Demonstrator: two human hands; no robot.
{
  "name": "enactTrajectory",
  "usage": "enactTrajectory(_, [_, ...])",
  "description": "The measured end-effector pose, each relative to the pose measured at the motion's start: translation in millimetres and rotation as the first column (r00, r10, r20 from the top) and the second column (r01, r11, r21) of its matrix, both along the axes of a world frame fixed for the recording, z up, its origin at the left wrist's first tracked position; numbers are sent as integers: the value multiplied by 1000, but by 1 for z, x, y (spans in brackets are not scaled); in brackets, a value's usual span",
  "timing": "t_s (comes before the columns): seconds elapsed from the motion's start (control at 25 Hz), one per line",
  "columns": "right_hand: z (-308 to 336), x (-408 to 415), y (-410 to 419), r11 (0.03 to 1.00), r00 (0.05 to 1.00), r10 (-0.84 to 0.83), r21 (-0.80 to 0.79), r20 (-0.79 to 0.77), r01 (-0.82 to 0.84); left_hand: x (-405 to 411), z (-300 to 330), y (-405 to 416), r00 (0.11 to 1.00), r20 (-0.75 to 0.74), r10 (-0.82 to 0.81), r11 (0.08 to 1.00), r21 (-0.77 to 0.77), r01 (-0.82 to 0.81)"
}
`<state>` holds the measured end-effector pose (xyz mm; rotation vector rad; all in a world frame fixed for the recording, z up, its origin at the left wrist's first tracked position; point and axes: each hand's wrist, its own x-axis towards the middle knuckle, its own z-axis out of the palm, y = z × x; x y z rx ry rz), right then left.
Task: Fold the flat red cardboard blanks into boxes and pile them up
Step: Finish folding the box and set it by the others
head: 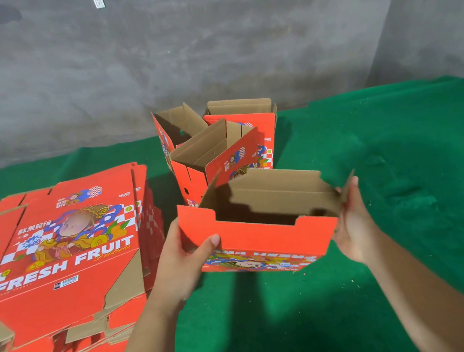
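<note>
A folded red box [263, 240] with its brown inside open to the top hangs just above the green table [408, 210], its print upside down toward me. My left hand [183, 260] grips its left end, thumb on the red front wall. My right hand [351, 224] holds its right end, fingers along the side flap. Behind it stand three folded red boxes [221, 153] close together, tops open. At the left lies a thick pile of flat red blanks [63, 259] printed FRESH FRUIT.
Green felt covers the table, with bare room to the right and in front of me. A grey concrete wall [206, 45] rises behind the table's far edge. Small cardboard crumbs dot the felt.
</note>
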<state>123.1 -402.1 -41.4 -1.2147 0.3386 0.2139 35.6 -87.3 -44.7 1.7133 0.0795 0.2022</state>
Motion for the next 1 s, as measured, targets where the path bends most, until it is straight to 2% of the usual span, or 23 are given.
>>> enactTrajectory(0.08, [11,-4,12,994,995,98,49,-2,-97,2,7,-4,1000,24,-20,996,87,17])
enactTrajectory(0.2, [23,-1,14,977,976,214,3,45,-215,2,21,-6,995,75,64,958,274,-82])
enactTrajectory(0.28, [30,7,6,971,962,240,-51,132,-235,0,30,-4,996,21,84,957,275,-87])
enactTrajectory(0.36, [32,14,-4,957,949,281,-118,143,-265,-1,35,-1,997,-69,43,964,263,-23])
enactTrajectory(0.48, [27,22,-9,956,968,246,-173,40,-236,-6,39,0,979,-202,-34,952,292,93])
enactTrajectory(0.56, [20,27,-10,970,983,181,-159,-21,-182,-6,41,-13,961,-275,-16,956,279,96])
enactTrajectory(0.6, [18,29,-9,979,988,152,-131,-25,-154,-4,38,-21,960,-279,27,963,266,50])
enactTrajectory(0.68, [17,31,-11,989,995,97,-109,-2,-96,6,27,-36,969,-161,189,958,247,-146])
enactTrajectory(0.76, [12,33,-19,987,997,42,-158,68,-31,19,19,-49,947,-57,316,903,323,-282])
enactTrajectory(0.8, [9,34,-24,983,995,21,-184,101,-2,24,16,-54,927,-44,372,853,408,-324])
enactTrajectory(0.88, [8,31,-32,966,980,51,-260,191,1,29,12,-63,881,3,474,710,591,-384])
enactTrajectory(0.92, [9,27,-33,933,959,85,-358,271,18,30,10,-66,868,48,495,651,641,-407])
enactTrajectory(1.0, [5,19,-28,720,855,194,-662,481,209,31,4,-70,866,164,473,589,672,-449])
